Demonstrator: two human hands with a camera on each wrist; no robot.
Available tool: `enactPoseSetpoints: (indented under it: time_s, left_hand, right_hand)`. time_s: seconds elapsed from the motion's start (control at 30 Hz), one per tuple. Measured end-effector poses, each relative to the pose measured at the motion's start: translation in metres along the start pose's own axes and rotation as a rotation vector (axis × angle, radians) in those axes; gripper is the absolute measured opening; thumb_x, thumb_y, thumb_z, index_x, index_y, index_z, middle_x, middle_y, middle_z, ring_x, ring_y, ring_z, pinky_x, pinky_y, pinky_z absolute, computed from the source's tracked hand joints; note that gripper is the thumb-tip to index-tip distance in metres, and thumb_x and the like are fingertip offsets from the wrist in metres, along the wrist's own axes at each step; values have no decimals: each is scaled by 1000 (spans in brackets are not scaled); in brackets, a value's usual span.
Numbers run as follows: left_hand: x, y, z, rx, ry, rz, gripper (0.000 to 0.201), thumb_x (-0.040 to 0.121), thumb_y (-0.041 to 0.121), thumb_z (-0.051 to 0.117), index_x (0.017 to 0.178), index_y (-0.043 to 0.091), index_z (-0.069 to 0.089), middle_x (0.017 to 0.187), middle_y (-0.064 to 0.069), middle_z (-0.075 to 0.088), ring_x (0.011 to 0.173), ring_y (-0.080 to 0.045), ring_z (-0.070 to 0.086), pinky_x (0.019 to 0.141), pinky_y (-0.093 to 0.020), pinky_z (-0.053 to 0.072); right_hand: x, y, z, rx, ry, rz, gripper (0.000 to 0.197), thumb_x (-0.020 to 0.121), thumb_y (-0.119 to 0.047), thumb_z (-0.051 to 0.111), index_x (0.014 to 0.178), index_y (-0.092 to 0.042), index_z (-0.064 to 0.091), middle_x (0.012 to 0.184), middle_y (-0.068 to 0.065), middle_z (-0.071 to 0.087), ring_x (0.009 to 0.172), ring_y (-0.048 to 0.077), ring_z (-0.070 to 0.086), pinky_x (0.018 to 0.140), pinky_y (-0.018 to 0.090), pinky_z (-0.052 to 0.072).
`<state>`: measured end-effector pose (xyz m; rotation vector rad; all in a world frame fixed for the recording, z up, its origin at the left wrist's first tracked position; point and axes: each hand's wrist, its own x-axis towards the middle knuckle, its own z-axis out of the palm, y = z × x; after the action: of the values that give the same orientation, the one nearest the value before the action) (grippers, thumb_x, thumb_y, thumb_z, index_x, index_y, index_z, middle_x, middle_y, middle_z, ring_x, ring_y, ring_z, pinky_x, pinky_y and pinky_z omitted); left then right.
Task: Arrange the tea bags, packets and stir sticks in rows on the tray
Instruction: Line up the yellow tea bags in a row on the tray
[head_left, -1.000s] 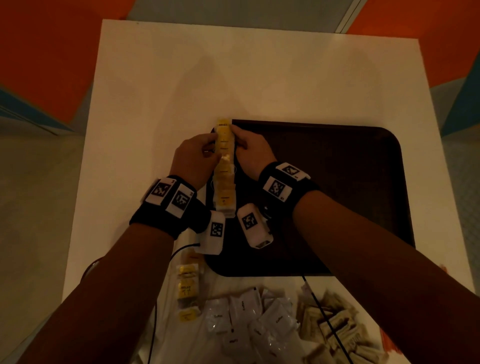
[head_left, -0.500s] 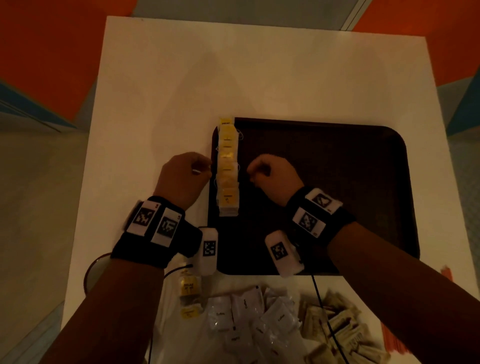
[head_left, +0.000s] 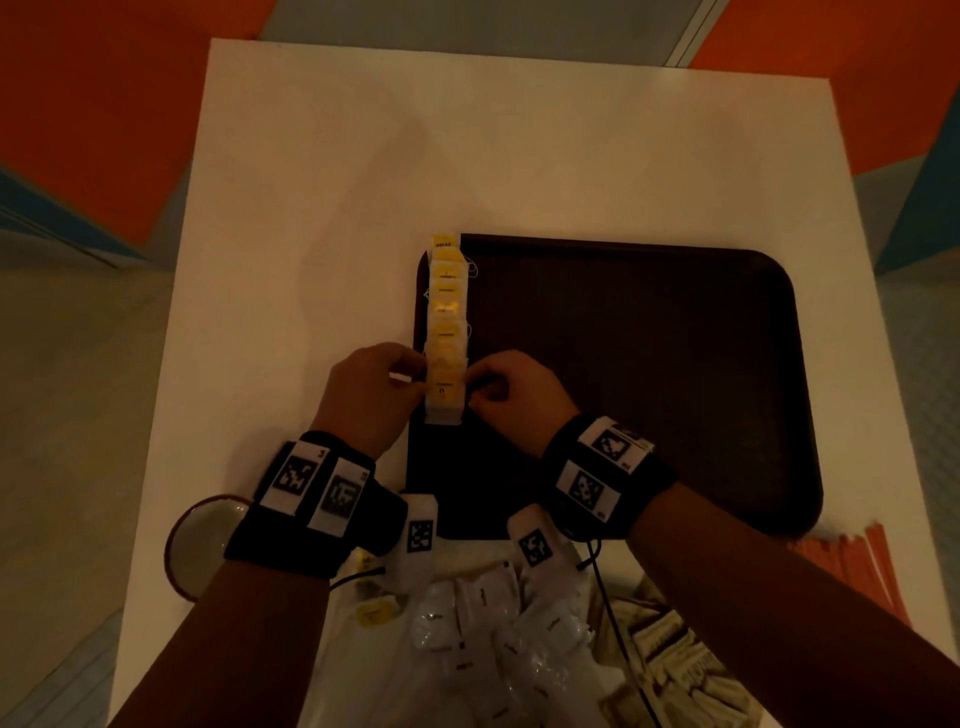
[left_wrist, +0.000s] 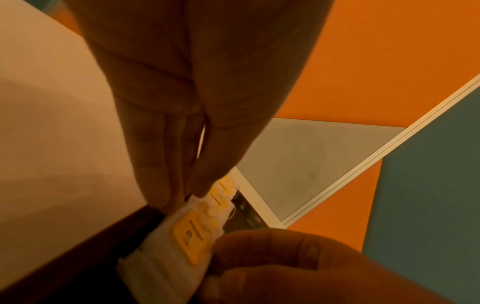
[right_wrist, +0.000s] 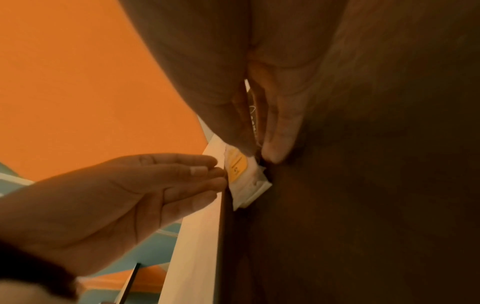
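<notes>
A row of white tea bags with yellow tags (head_left: 445, 322) lies along the left edge of the dark brown tray (head_left: 649, 364). My hands flank the nearest tea bag (head_left: 443, 397). My left hand (head_left: 410, 376) presses straight fingertips (right_wrist: 207, 176) against its left side. My right hand (head_left: 480, 384) has curled fingers, and its thumb and forefinger (right_wrist: 275, 144) pinch the bag's right edge. The same tea bag (left_wrist: 189, 236) shows in the left wrist view between the left hand (left_wrist: 182, 191) and the right hand (left_wrist: 259, 257). The rest of the tray is bare.
Near me on the white table (head_left: 311, 208) lie a heap of white packets (head_left: 493, 634), brown packets (head_left: 670, 654), orange stir sticks (head_left: 852, 561) and a few loose tea bags (head_left: 374, 613). A round red-rimmed dish (head_left: 202, 535) overhangs the left edge.
A second ago both hands flanked the middle of the row. They drew back toward me and off it, and now they close on the nearest tea bag.
</notes>
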<state>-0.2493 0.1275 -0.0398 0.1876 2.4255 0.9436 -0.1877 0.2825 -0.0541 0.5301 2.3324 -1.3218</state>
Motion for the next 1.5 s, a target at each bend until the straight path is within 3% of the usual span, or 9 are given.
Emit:
enactPoseSetpoints:
  time_s: [0.17, 0.27, 0.4, 0.57, 0.67, 0.8, 0.93, 1.23, 1.5]
  left_hand:
    - [-2, 1, -2, -6, -11, 19, 20, 80, 9, 65, 100, 14, 67, 107, 0, 66, 81, -10, 60, 73, -18, 42]
    - [-21, 1, -8, -49, 39, 70, 22, 83, 6, 61, 102, 18, 65, 101, 6, 63, 81, -7, 58, 66, -4, 39]
    - [-74, -10, -9, -59, 101, 128, 23, 84, 3, 60, 102, 15, 66, 98, 4, 62, 77, -4, 56, 67, 2, 40]
    - [-148, -33, 2, 27, -1, 36, 30, 82, 4, 63, 112, 11, 62, 109, -6, 59, 89, -16, 57, 82, -28, 49]
    - [-173, -41, 13, 134, -69, 13, 39, 83, 7, 62, 121, 9, 56, 120, -8, 55, 100, -24, 58, 85, -25, 44]
    - [-182, -49, 33, 267, -35, -8, 41, 83, 5, 59, 124, 8, 53, 122, -12, 54, 101, -31, 56, 84, -34, 45]
    - [-180, -65, 47, 300, 16, -37, 28, 83, 4, 53, 110, 11, 57, 101, -9, 55, 86, -29, 54, 68, -29, 36]
    - [-173, -83, 51, 285, 40, -46, 25, 87, 9, 48, 109, 14, 59, 77, -4, 49, 76, -29, 55, 64, -35, 40]
    - [-173, -87, 48, 221, 11, -70, 25, 88, 8, 48, 109, 13, 62, 91, -10, 61, 85, -28, 58, 74, -38, 47]
  right_hand:
    - [2, 1, 0, 40, 21, -17, 33, 82, -3, 61, 113, -15, 60, 125, 3, 53, 105, 14, 57, 89, 20, 45]
    - [-7, 6, -5, 11, 65, -62, 31, 81, -2, 60, 109, -15, 62, 120, 2, 54, 100, 12, 57, 84, 19, 43]
    - [-35, 12, -7, -26, 39, -182, 30, 82, -1, 59, 109, -14, 62, 113, 4, 58, 90, 10, 57, 84, 20, 46]
    - [-71, 6, 18, -163, -158, -340, 25, 87, -9, 57, 111, -11, 61, 110, 6, 61, 97, 14, 57, 77, 5, 39]
    - [-74, -7, 40, -277, -188, -449, 26, 87, -12, 57, 113, -8, 61, 111, 10, 63, 102, 21, 55, 84, 14, 35]
    - [-66, -21, 73, -528, -204, -456, 38, 90, -25, 53, 127, -17, 50, 128, 7, 54, 116, 29, 42, 97, 43, 36]
    - [-59, -31, 95, -820, -282, -367, 56, 86, -44, 54, 132, -17, 37, 133, 8, 44, 123, 31, 31, 97, 43, 30]
    - [-56, -36, 109, -1002, -303, -326, 27, 87, -30, 51, 112, -20, 54, 121, 7, 43, 118, 30, 29, 95, 46, 24]
    - [-73, -36, 103, -998, -393, -488, 25, 91, -25, 37, 115, -19, 42, 112, 10, 53, 113, 31, 41, 104, 53, 16]
